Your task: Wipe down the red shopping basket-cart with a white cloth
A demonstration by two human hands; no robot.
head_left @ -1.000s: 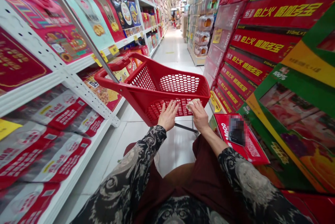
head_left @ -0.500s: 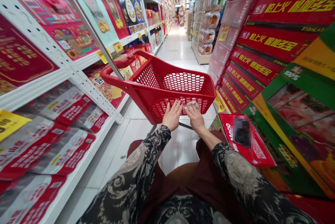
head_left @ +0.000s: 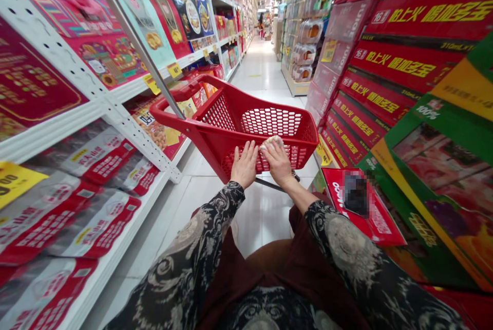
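A red shopping basket (head_left: 215, 137) with perforated walls and a long metal handle bar (head_left: 138, 44) stands on the floor in front of me. My left hand (head_left: 245, 163) lies flat against its near side, fingers stretched out, holding nothing. Just to the right, my right hand (head_left: 278, 163) presses a pale, crumpled cloth (head_left: 274, 141) against the same side, close below the rim. Part of the cloth is hidden under the fingers. No goods are visible inside the basket.
White shelves (head_left: 96, 109) with boxed and bagged goods line the left. Stacked red drink cartons (head_left: 400, 62) and a green fruit box (head_left: 435, 165) crowd the right. A dark blurred item (head_left: 356, 194) lies on a red box. A person (head_left: 262, 26) is far down the aisle.
My right hand has slid left and slightly up along the basket's side with the cloth. My left hand has shifted a little left. The basket has hardly moved.
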